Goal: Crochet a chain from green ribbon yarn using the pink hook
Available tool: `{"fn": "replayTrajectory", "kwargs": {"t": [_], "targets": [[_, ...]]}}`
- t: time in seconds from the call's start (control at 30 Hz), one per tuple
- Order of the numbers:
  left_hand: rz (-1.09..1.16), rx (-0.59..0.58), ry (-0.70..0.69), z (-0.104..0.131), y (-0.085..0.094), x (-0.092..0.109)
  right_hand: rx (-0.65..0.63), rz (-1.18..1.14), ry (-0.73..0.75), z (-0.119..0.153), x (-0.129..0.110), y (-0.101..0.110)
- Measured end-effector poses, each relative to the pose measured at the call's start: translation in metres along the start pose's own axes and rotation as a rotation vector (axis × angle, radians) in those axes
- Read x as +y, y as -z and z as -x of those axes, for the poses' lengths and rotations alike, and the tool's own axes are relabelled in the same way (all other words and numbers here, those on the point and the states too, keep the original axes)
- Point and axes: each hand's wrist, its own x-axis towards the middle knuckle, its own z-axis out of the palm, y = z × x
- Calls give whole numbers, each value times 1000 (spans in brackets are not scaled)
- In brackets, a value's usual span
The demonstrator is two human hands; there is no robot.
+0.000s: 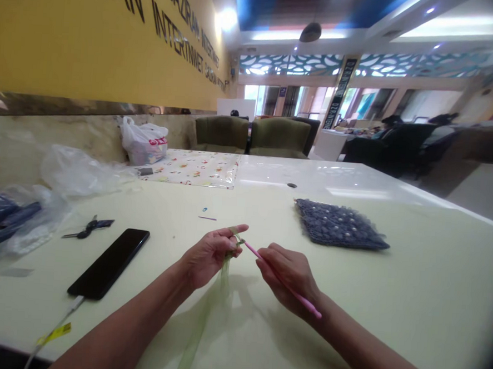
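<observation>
My left hand pinches a sheer green ribbon, its index finger stretched out with the ribbon looped over it. From that hand the ribbon trails down toward the table's near edge. My right hand is closed around a pink crochet hook, whose handle end sticks out by the wrist. The hook's tip meets the small worked loops of ribbon at my left fingertips. To the right lies a dark blue-grey crocheted piece dotted with pearl-like beads, apart from both hands.
A black phone on a white cable lies left, near keys. Clear plastic bags and a white shopping bag stand along the wall. A thin needle-like piece lies ahead. Green armchairs stand beyond the table.
</observation>
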Motion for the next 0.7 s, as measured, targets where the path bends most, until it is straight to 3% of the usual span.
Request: {"fn": "replayTrajectory", "kwargs": {"t": [0.1,0.27,0.5,0.7], "targets": [[-23,29,-20,-1,1,1,-31,-158,-54,-4,0,6],[-150,54,-61,-1,0,-2,-66,-481,-283,-10,-3,12],[-317,-57,-61,4,-12,-12,17,-281,-210,-4,5,-2],[-436,-161,-21,7,-12,-9,64,-367,-211,-6,4,2]]}}
